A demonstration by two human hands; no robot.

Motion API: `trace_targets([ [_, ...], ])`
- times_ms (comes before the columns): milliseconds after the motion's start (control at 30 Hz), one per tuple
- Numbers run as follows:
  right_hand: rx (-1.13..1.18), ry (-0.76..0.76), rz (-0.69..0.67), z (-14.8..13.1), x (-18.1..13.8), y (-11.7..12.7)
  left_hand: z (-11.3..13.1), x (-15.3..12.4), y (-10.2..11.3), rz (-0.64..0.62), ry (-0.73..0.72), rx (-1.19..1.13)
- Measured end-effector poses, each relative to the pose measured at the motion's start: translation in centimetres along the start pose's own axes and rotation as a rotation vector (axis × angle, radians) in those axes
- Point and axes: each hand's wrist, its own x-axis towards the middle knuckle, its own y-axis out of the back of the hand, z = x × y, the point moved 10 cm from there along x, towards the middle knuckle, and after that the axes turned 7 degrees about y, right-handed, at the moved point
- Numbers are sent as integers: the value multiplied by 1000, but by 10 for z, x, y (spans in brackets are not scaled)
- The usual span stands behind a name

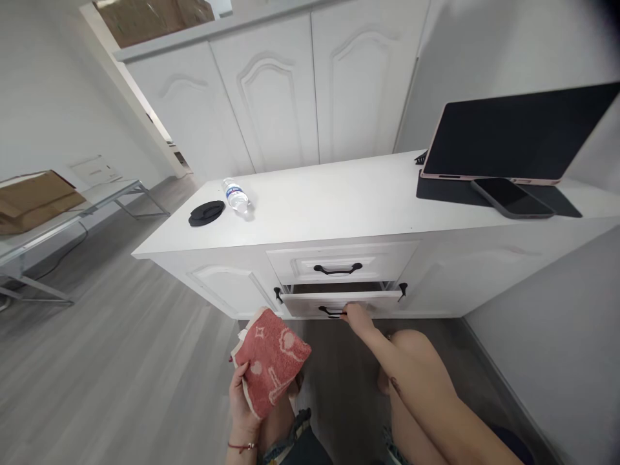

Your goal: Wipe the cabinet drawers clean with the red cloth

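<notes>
At far left, a brown paper bag point(41, 201) is resting on a glass tabletop point(112, 190). To its right, a flat black disc point(206, 213) is lying near the left end of the white tabletop point(324, 200), and a clear plastic bottle point(236, 197) is lying on its side just beside it. Below these, the person's left-hand grip point(243, 397) is closing on the red towel point(276, 358), the thumb pressing on its patterned face while the other fingers are mostly hiding behind it. The towel is hanging in the air before the cabinet, above the person's legs. In the middle, the upper drawer point(303, 266) is sitting closed, while the lower drawer point(303, 306) is standing partly pulled out. The right-hand grip point(357, 318) is curling around the right end of its black handle point(330, 312). Farther right, a pink-edged screen point(518, 135) is leaning back over a black mat point(445, 188), and a dark phone point(513, 197) is lying in front of it, overlapping the mat.
</notes>
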Motion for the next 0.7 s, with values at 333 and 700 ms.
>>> trace_targets([
  [333, 69, -6, 33, 4, 34, 3, -16, 6, 1, 210, 72, 18],
  [700, 140, -49, 97, 10, 41, 4, -29, 21, -7, 346, 19, 142],
])
